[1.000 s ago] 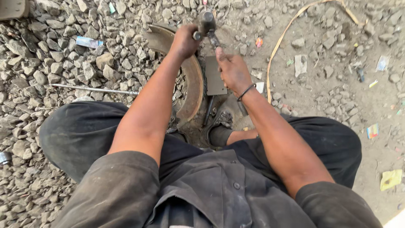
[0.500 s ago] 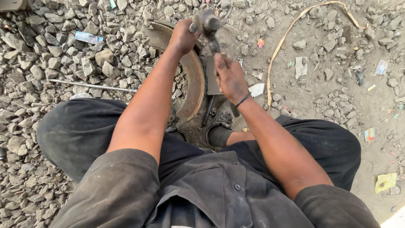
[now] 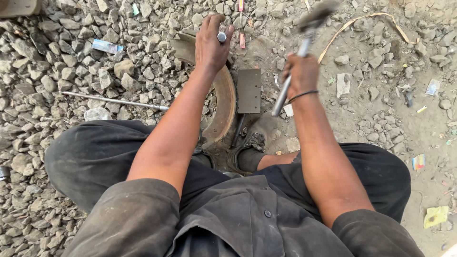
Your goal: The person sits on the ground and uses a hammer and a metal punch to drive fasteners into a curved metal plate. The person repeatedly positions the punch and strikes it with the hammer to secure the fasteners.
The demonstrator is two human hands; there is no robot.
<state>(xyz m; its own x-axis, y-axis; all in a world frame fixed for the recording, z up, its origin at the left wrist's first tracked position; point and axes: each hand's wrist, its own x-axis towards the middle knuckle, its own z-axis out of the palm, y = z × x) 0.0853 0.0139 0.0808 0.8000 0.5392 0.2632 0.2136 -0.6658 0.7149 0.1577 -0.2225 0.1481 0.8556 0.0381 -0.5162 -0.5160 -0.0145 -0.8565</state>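
Note:
A curved rusty metal piece (image 3: 223, 102) lies on gravel in front of my crossed legs. My left hand (image 3: 211, 43) rests on its far end, pinching a short steel punch (image 3: 222, 36) upright between thumb and fingers. My right hand (image 3: 301, 74) grips the metal handle of a hammer (image 3: 304, 33), raised to the right of the punch; its head is blurred by motion. A flat rectangular steel plate (image 3: 249, 90) lies between the two hands. A black band circles my right wrist.
Grey crushed stone covers the ground at left, packed dirt at right. A thin steel rod (image 3: 114, 101) lies at left, two red-handled tools (image 3: 241, 24) beyond the punch, a tan strap (image 3: 362, 21) at upper right. Scraps of paper and wrappers are scattered about.
The hammer head was down at the punch by my left hand; now my right hand has swung it up and to the right. My left hand stays on the curved piece.

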